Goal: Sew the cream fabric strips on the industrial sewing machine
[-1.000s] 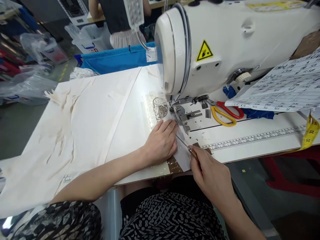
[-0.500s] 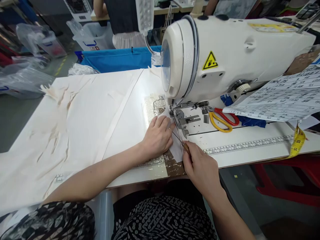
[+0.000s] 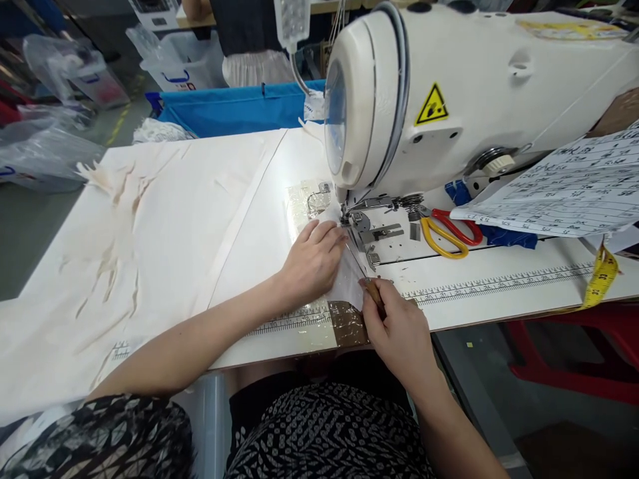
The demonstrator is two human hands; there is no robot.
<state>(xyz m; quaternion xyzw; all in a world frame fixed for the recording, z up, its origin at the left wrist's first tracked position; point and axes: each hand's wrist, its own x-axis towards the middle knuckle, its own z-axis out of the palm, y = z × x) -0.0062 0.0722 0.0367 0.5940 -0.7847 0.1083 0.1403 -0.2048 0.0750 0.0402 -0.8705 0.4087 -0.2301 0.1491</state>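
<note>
White fabric piece (image 3: pixel 344 286) is laid on the table (image 3: pixel 474 269) at the sewing machine (image 3: pixel 469 73), its far end near the presser foot (image 3: pixel 345 218) and its near part lying between the 2 hands. It is partly covered by the left hand (image 3: pixel 314 256), which is rested palm down with its fingers extended and close together, presumably so that the cloth is held flat. By the right hand (image 3: pixel 399 326), a wooden-handled tool (image 3: pixel 373 294) is gripped, fingers wrapped around the handle; its slim metal shaft is angled toward the left fingertips, perhaps because finer contact is given there than by a finger. Whether the cloth is touched by the tip cannot be told. Scissors (image 3: pixel 446 231), with 1 red and 1 yellow loop, are set down right of the foot, likely for easy reach. Larger pale fabric (image 3: pixel 164 226) is spread over the table's left side.
</note>
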